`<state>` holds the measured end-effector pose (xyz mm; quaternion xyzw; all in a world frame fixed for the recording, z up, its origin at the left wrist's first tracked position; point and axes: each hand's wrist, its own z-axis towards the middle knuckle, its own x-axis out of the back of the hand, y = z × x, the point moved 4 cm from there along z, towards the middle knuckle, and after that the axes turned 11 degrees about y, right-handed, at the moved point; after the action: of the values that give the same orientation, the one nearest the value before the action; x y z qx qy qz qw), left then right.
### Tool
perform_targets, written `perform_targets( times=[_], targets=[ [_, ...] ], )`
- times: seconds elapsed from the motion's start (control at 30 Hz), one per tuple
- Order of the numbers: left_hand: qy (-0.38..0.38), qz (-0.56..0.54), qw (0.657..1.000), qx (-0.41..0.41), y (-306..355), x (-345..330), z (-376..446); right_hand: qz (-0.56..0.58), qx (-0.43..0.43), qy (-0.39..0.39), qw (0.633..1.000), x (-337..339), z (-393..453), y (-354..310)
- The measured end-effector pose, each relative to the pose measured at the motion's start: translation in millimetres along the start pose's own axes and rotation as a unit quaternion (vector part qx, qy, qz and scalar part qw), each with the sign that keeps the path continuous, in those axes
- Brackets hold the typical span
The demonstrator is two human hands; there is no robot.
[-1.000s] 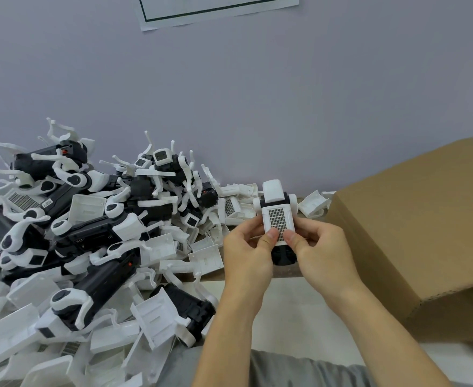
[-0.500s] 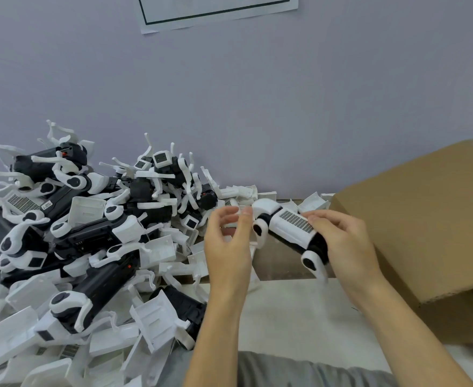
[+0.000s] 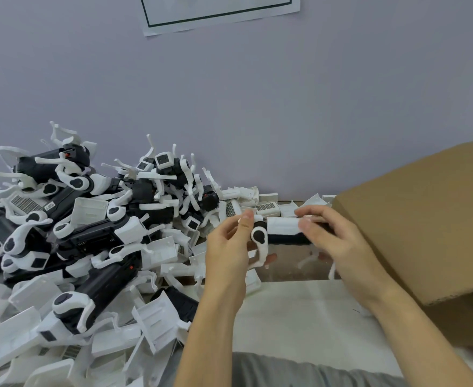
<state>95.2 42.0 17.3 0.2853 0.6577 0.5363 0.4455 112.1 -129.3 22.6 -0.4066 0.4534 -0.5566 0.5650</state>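
The left hand and right hand are gripping one black-and-white toy with curled fingers — the big pile is waiting, lots left to do

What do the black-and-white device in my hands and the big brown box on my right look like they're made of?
Black-and-white device: looks like moulded hard plastic, smooth with a slight sheen; its crisp white shell and thin curved limb suggest that.
Brown box: probably cardboard, matte tan, with sharp folded edges.
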Motion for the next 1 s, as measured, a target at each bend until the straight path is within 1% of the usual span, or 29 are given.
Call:
perform_targets(
  times=[0.07, 0.1, 0.13, 0.2, 0.27, 0.33, 0.4, 0.47, 0.57, 0.7, 0.8, 0.9, 1.0],
  targets=[
    [-0.005, 0.010, 1.000, -0.016, 1.7, -1.3, -1.5, -0.041, 0.019, 0.022, 0.999, 0.4, 0.2, 3.8],
    [-0.015, 0.022, 0.999, -0.033, 3.2, -1.8, -1.9, -0.040, 0.010, 0.040, 0.998, -0.3, 1.0, 6.9],
    [-0.027, 0.030, 0.998, -0.051, 4.8, -2.2, -2.3, -0.018, -0.016, 0.054, 0.998, -1.0, 1.2, 10.4],
    [-0.049, 0.037, 0.994, -0.086, 8.7, -3.6, -4.0, 0.071, -0.096, 0.059, 0.991, -1.4, 1.2, 17.0],
    [-0.075, 0.019, 0.990, -0.118, 12.2, -7.0, -6.7, 0.134, -0.161, 0.035, 0.977, -2.0, 0.7, 21.4],
    [-0.099, -0.010, 0.986, -0.131, 13.0, -10.6, -9.4, 0.160, -0.206, 0.000, 0.965, -4.6, -1.8, 24.6],
    [-0.104, -0.015, 0.984, -0.142, 12.7, -11.4, -9.4, 0.175, -0.235, -0.026, 0.956, -7.5, -3.9, 27.1],
    [-0.102, -0.013, 0.983, -0.155, 13.2, -11.2, -8.8, 0.178, -0.246, -0.037, 0.952, -9.3, -5.5, 27.0],
    [-0.097, -0.001, 0.982, -0.160, 12.4, -10.7, -7.9, 0.178, -0.246, -0.032, 0.952, -9.7, -5.6, 26.6],
    [-0.094, -0.001, 0.987, -0.129, 8.1, -12.3, -6.1, 0.165, -0.224, 0.007, 0.960, -5.7, -2.7, 27.5],
    [-0.065, 0.015, 0.993, -0.102, 4.0, -10.5, -1.9, 0.130, -0.163, 0.053, 0.977, -2.8, 0.7, 22.7],
    [-0.044, 0.038, 0.995, -0.084, -1.3, -8.5, 1.2, 0.096, -0.097, 0.104, 0.985, 1.0, 2.8, 17.0],
    [-0.017, 0.035, 0.999, -0.016, -10.0, -5.5, 5.5, 0.042, -0.048, 0.104, 0.993, -0.6, -0.2, 10.7]
  ],
)
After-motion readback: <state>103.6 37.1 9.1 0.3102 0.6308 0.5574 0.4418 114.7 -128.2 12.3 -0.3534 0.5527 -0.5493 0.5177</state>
